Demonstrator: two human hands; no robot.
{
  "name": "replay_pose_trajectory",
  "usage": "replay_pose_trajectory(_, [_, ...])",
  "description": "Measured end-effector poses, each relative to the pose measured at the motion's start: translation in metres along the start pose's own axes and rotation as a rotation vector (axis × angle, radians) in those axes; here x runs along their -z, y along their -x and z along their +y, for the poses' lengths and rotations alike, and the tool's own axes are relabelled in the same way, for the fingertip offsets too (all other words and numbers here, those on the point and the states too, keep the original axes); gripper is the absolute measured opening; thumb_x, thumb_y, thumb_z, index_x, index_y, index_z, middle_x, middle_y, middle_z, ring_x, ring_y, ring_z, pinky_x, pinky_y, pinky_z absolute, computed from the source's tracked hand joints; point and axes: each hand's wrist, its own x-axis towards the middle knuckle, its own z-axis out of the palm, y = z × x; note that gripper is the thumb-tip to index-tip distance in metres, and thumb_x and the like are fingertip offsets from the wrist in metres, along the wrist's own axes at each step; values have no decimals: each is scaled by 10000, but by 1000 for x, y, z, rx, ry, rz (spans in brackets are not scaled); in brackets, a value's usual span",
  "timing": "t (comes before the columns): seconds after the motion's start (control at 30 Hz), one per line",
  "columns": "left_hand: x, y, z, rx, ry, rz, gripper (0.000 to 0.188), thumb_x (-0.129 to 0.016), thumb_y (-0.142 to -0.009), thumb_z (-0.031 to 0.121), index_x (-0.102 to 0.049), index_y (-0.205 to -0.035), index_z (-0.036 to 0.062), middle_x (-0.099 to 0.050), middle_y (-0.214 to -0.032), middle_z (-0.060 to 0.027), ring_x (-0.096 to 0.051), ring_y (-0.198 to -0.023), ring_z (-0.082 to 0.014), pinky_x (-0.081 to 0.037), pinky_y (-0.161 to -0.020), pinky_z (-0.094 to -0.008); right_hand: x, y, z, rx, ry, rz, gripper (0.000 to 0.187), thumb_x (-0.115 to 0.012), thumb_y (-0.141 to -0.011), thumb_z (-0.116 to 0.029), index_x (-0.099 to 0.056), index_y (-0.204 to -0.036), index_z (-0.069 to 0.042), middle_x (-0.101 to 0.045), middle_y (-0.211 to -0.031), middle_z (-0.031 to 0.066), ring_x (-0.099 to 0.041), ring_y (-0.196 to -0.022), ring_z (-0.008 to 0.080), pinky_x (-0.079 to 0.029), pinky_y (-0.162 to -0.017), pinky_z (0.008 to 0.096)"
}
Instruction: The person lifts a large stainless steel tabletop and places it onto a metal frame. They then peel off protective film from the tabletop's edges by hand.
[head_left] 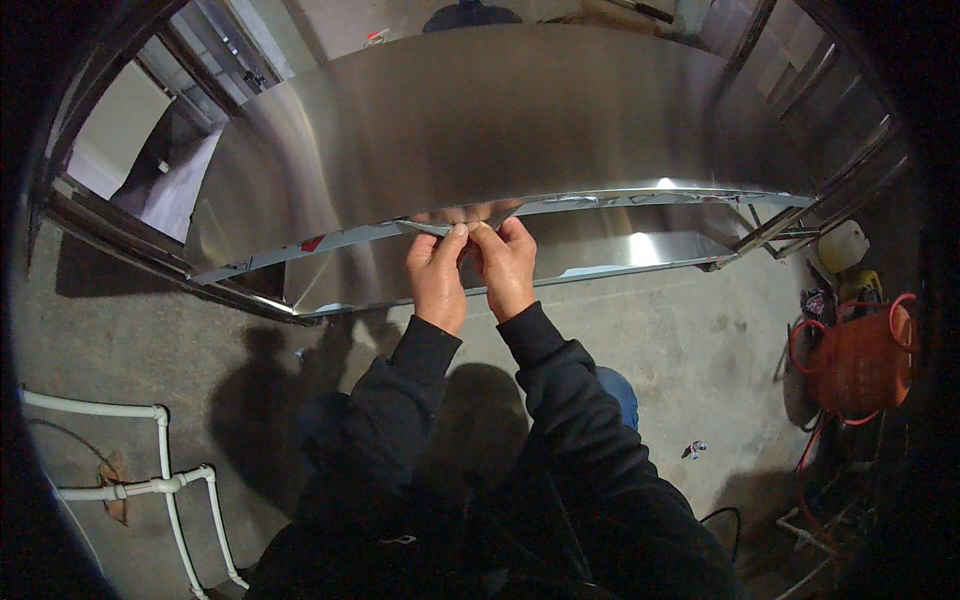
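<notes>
Steel gleams before me: the broad upper sheet (500, 120) lies above a lower shelf (600, 247), with my hands at the middle of its near edge. My left hand (438, 275) and right hand (508, 270) meet there, thumbs and fingertips pinched on a thin flap (450, 215). Only this stretch looks lifted; the pale strip (350, 240) running left and right seems left to do. Whether the top face is finished, I cannot tell.
</notes>
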Motion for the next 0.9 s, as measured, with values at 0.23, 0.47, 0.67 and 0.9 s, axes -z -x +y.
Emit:
replay_pose_trajectory(0.23, [0,-3,-3,-49,-42,44,151,-532,-830,61,-537,-972,10,-553,-920,-21,-510,-831,-100,-409,-739,-250,0,-8,8,33,68,29,89,-579,-761,-62,-498,-785,-35,-505,-648,3,-435,-501,57,-324,-419,194])
replay_pose_trajectory(0.47, [-11,-3,-7,-82,-49,142,145,-516,-818,63,-528,-954,14,-551,-888,-15,-518,-804,-109,-417,-715,-257,0,-7,10,10,71,51,98,-571,-763,-56,-514,-836,-24,-524,-702,17,-470,-555,74,-354,-452,204])
replay_pose_trajectory(0.67, [-22,-1,6,23,-1,173,248,-480,-794,29,-507,-1041,22,-516,-917,-5,-482,-816,-103,-404,-723,-260,-2,-8,13,101,113,83,117,-568,-744,-61,-506,-772,34,-561,-681,71,-531,-563,118,-432,-475,248])
replay_pose_trajectory(0.9, [-13,2,2,58,-26,128,207,-530,-802,50,-528,-1005,12,-528,-930,-17,-482,-851,-113,-407,-742,-266,7,-16,17,58,223,7,116,-550,-778,-52,-525,-879,1,-560,-742,35,-519,-610,93,-422,-512,223])
